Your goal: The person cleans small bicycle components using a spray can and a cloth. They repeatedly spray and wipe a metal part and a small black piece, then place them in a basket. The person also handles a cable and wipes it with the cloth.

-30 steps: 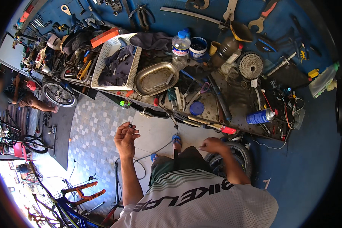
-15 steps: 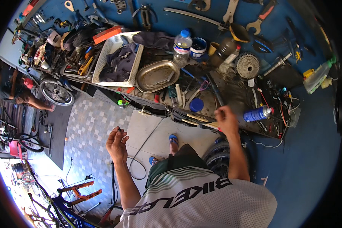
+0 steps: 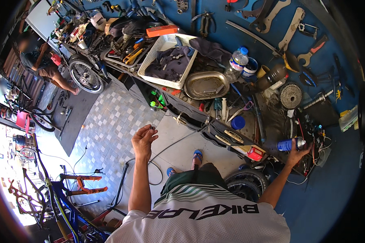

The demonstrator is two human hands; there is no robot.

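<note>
My left hand (image 3: 143, 142) is raised in front of the workbench, its fingers pinching a small dark part (image 3: 152, 128) too small to name. At the right end of the bench my right hand (image 3: 297, 155) has its fingers round a blue spray can (image 3: 285, 145) near the silver top. The can lies on its side. To the left of it a long black tube (image 3: 259, 118) rests on the bench, close to a blue round lid (image 3: 238, 122) and pink-handled scissors (image 3: 247, 106).
A white basket (image 3: 141, 73) of dark cloth and small parts, an oval metal tray (image 3: 187, 87), a water bottle (image 3: 236, 64) and a cassette sprocket (image 3: 291, 95) occupy the bench. Tyres (image 3: 247, 182) stand beneath. Bike frames (image 3: 63, 206) stand lower left; another person (image 3: 40, 60) sits far left.
My right hand has left the black tube, which now lies on the bench, and has moved right to the spray can. My left hand still pinches the small part. The view has shifted.
</note>
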